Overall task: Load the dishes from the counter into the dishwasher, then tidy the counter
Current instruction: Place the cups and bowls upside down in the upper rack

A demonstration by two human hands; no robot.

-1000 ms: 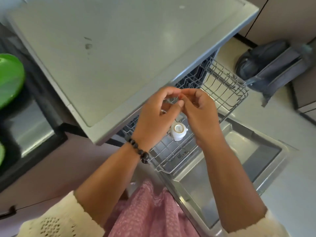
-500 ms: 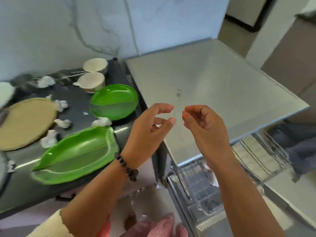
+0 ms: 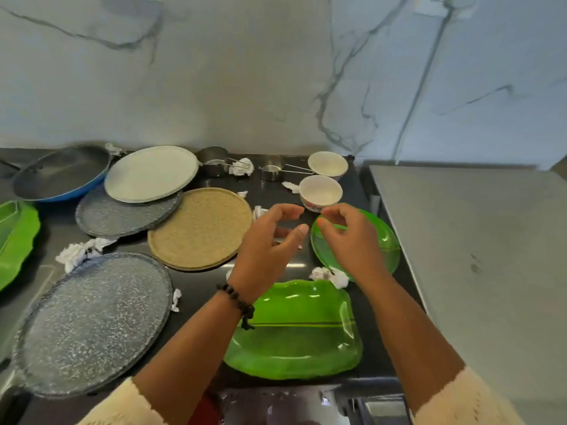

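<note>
Barely begun, judging by the load left on the dark worktop (image 3: 196, 283). Both hands raised over it with nothing held: left hand (image 3: 267, 250) with fingers loosely curved and apart, right hand (image 3: 349, 240) likewise, thumb and forefinger near each other but pinching nothing. Waiting along the back: a blue-rimmed frying pan (image 3: 61, 173), a pale round plate (image 3: 152, 173) overlapping a speckled grey plate (image 3: 122, 214), 2 steel measuring cups (image 3: 214, 162) with long handles, and 2 white bowls (image 3: 320, 191), one behind the other. Nearer the front: a woven tan placemat (image 3: 201, 228), a larger speckled grey platter (image 3: 92, 323), a round green plate (image 3: 383, 243) under the right hand, a leaf-shaped green dish (image 3: 297, 342) at the near edge, and another green dish (image 3: 15, 240) cut off at the left. Crumpled paper scraps (image 3: 78, 253) scattered between the dishes, so tidying is not yet started either. Flat grey top (image 3: 478, 256) at the right, probably the dishwasher; racks out of view, so contents cannot be told. Nearly all loading apparently left.
</note>
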